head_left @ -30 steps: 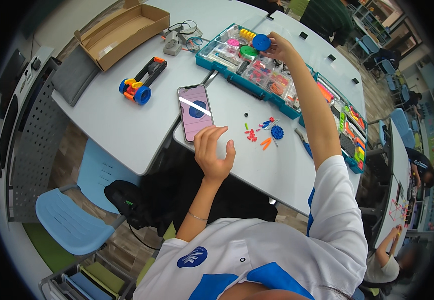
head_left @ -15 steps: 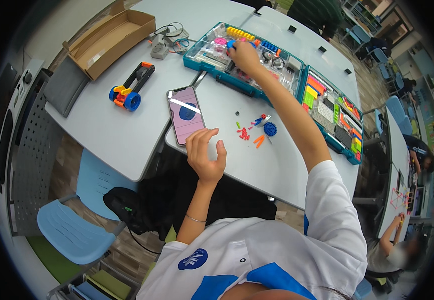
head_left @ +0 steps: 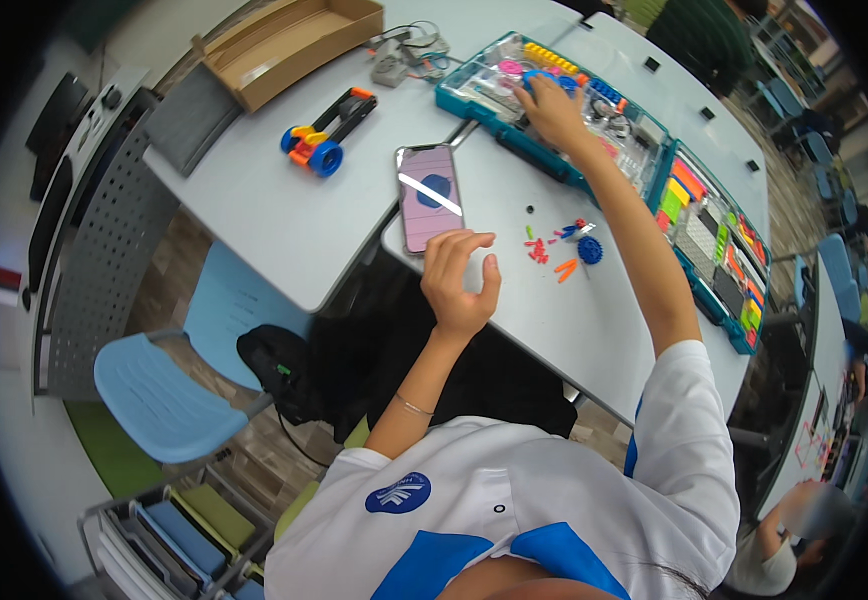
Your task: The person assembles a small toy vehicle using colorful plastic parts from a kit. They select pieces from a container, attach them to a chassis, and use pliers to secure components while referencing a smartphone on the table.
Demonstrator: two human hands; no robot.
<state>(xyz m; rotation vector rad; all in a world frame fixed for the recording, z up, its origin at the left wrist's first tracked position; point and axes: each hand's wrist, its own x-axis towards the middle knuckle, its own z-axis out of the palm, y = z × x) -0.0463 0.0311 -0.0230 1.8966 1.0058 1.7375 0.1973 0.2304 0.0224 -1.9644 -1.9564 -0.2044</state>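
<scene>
My left hand (head_left: 461,285) hovers at the table's near edge, fingers loosely bent and thumb apart, holding nothing. Just beyond its fingertips lies a phone (head_left: 431,205) whose screen shows a dark blue round part on pink. My right hand (head_left: 557,112) reaches into the left half of a teal parts case (head_left: 516,135), fingers apart over blue pieces (head_left: 538,78); what the fingertips touch is partly hidden. Between phone and right forearm lie small pink pegs (head_left: 538,252), orange pieces (head_left: 566,269), and a blue gear (head_left: 590,249) beside a small red-and-blue assembly.
A small wheeled build (head_left: 326,157) with blue wheels stands left of the phone. Behind it are an open cardboard box (head_left: 289,45) and grey modules with cables (head_left: 391,68). The case's right half (head_left: 714,240) holds colourful beams. Blue chairs (head_left: 169,405) stand at left; another person sits far right.
The whole view has shifted, so the table's things appear farther right and higher. My right hand stays in the case, its fingers now more spread over the blue pieces. My left hand remains beside the phone.
</scene>
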